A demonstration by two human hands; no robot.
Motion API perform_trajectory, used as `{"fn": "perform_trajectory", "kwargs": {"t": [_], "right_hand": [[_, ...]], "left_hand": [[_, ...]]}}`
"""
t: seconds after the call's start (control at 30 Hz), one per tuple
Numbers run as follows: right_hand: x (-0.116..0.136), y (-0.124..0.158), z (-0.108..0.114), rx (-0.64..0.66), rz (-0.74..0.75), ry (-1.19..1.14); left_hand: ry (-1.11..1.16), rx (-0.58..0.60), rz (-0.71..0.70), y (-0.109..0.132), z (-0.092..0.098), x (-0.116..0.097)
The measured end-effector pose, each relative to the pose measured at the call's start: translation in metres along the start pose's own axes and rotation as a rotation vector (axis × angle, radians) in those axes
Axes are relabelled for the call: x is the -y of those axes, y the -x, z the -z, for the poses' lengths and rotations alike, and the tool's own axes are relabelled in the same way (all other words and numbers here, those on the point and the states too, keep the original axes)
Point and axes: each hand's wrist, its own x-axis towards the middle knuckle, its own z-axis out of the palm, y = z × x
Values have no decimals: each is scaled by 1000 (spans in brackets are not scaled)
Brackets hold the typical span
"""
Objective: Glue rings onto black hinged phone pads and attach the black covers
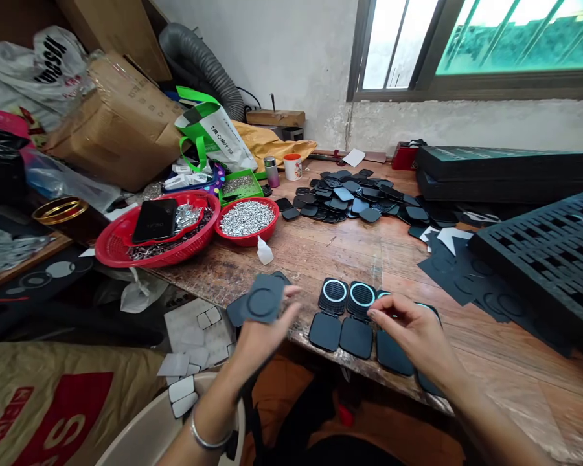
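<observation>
My left hand [267,338] holds a dark square sheet [263,299] with a ring outline on it, tilted above the table's front edge. Below that sheet lie more dark squares [235,312], partly covered. In front of me a row of several hinged black square cases [356,338] lies unfolded, their upper leaves ribbed. Pale blue rings [362,295] show on the upper leaves. Over the right part of this row hovers my right hand [412,325], thumb and fingertips pinched together. Whatever is between those fingertips, if anything, is too small to name.
Behind the row sits a heap of black squares [342,196]. A red bowl of small metal parts [276,221], a red basket [107,244] and a small white bottle [265,251] stand left. Black foam trays [554,259] and dark ring-cut sheets [447,268] occupy the right.
</observation>
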Motion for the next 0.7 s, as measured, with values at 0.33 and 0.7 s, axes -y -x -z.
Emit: {"fn": "perform_trajectory", "kwargs": {"t": [0.33, 0.7], "right_hand": [[29, 6, 22, 45, 141, 45], [61, 36, 39, 309, 865, 616]], "left_hand": [[93, 426, -430, 6, -45, -75], [77, 597, -462, 12, -44, -96]]}}
